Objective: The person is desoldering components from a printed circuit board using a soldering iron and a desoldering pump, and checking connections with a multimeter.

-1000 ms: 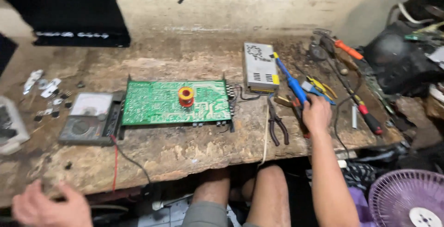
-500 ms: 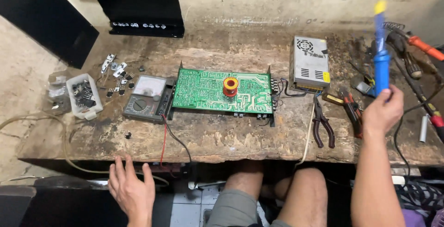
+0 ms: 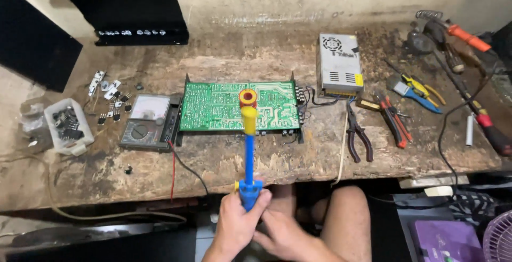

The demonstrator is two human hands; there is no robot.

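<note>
Head view: one camera, looking down at a wooden worktop [image 3: 277, 160].
Landmark: green circuit board [image 3: 224, 107], flat at the middle of the worktop.
Left hand [image 3: 234, 224]: clamped around the blue handle of the desoldering pump [image 3: 248, 155], below the board's near edge.
Right hand [image 3: 285, 235]: beside the left, fingers curled at the pump's base; grip unclear.
Pump: upright, its yellow tip over the board.
Left of board: multimeter [image 3: 146, 120], touching it.
Right of board: grey power supply [image 3: 339, 64], pliers [image 3: 358, 136].
Progress: board looks untouched; pump tip not on it yet.
</note>
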